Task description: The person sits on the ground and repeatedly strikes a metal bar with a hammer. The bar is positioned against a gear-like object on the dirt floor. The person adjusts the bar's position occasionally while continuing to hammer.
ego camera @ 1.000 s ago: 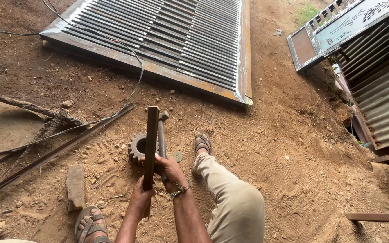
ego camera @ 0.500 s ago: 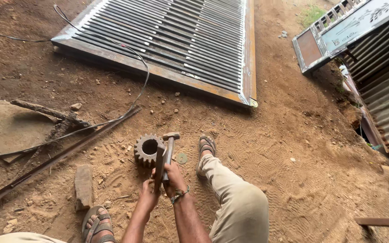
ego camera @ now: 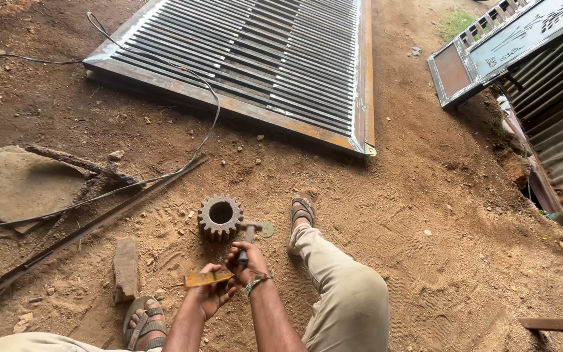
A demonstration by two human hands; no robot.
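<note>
I sit on the dirt with a rusty toothed gear lying flat just in front of my hands. My left hand grips a short flat yellowish metal bar, held about level and low over the ground. My right hand, a bracelet on its wrist, is closed around the handle of a hammer whose head rests beside the gear's right edge. A small round metal disc lies next to the hammer head.
My sandalled feet flank the gear. A wooden block lies left, with a long steel bar, a cable and a stone slab. A slatted metal gate lies ahead; corrugated sheets stand right.
The flat bar stood upright in both hands over the gear; now it is lowered to level in my left hand. The hammer head has come down beside the gear.
</note>
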